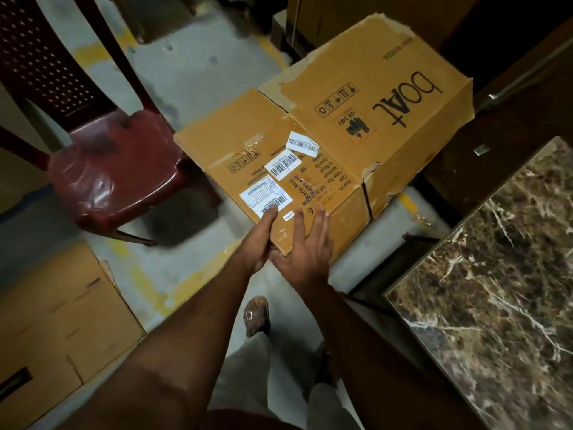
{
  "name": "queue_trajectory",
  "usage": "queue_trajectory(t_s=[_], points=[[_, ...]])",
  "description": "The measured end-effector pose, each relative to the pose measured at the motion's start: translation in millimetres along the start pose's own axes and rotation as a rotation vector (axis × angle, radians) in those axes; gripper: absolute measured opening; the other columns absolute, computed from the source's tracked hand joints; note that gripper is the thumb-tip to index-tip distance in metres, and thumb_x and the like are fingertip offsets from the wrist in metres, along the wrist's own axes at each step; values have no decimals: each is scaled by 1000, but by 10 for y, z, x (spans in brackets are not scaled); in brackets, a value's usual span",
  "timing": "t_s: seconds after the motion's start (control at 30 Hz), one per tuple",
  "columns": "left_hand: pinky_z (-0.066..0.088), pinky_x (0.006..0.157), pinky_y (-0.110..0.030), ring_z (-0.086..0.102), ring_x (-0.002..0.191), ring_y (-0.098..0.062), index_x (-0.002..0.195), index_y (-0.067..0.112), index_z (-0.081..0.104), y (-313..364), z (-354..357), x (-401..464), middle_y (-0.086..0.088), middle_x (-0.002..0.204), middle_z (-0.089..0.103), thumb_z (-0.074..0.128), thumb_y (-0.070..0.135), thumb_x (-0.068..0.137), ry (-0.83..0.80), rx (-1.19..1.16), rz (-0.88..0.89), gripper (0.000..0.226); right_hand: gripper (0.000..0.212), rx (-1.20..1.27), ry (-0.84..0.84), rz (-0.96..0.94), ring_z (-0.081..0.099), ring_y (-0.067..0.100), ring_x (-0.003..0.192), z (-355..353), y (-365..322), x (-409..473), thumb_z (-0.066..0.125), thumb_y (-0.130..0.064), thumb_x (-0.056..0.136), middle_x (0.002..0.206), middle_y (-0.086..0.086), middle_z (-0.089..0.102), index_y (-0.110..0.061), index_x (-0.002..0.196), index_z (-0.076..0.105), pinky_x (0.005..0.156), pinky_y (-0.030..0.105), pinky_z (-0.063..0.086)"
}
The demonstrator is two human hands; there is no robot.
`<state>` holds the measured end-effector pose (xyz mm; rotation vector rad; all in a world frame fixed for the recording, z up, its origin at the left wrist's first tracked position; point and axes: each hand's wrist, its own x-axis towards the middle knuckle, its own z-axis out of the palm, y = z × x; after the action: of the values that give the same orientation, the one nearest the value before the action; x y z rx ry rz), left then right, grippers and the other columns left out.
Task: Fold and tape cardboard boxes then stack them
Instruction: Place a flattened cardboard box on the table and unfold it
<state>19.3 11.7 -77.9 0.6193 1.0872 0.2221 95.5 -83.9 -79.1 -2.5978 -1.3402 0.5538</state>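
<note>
Looking down from head height, both of a person's bare arms reach forward to the near corner of a flattened cardboard box printed "boAt" and carrying white barcode labels.

At far left, a second flat cardboard carton lies on the grey concrete floor, which bears worn yellow paint marks. Behind it stands a dark red plastic chair, just beside the box's left edge.

The left hand grips the corner from the left side, thumb laid on top by a label, fingers tucked out of sight underneath. The right hand lies flat and spread on the box's top face, fingers straight and holding nothing. The two hands almost touch at that corner.

From there the box runs away and to the right, its long axis slanting toward the upper right. Its far end reaches dark furniture, and whether it rests on that or on the floor cannot be told. The flaps are torn and not yet folded or taped. Opening it likely means pulling from this corner.

At right, a brown marble-patterned bench fills the near corner. One sandalled foot shows below the hands.
</note>
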Motion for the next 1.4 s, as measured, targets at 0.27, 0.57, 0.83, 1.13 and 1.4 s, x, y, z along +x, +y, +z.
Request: queue_trajectory(t_s=[0.27,0.57,0.83,1.13,1.4], points=[[62,72,-38,74,95,-22,138,9,54,500,102,-128,-11,112,74,43,35,106,-35,-242,39,43,82,81,183,44,9,40,154,-347,161,-204,73,0,75,164,18,23,-12,148,38,119,58,26],[61,70,-42,72,99,-28,123,1,56,1007,919,-772,-20,113,71,48,5,102,-132,-307,335,23,67,164,486,-90,34,47,144,-1526,388,-333,49,16,76,150,17,50,-3,140,54,113,62,35],[58,89,-49,69,110,-33,116,1,55,699,1388,-1675,-22,115,71,51,2,100,-359,-317,439,17,62,41,635,-174,37,45,143,-2050,754,-1151,58,13,84,149,15,51,-4,143,51,113,62,37],[55,94,-54,66,113,-37,115,-3,58,525,2036,-2653,-23,120,67,56,3,97,-550,-224,549,18,70,-124,775,-171,32,39,147,-2718,1105,-2135,61,8,86,156,15,42,-4,151,40,120,52,22],[60,75,-45,65,112,-42,143,-11,35,584,2833,-3301,-32,134,56,62,1,94,-644,-176,554,57,73,-228,923,-21,42,44,140,-3392,1368,-2722,59,16,77,150,20,48,-1,147,46,115,57,34]])
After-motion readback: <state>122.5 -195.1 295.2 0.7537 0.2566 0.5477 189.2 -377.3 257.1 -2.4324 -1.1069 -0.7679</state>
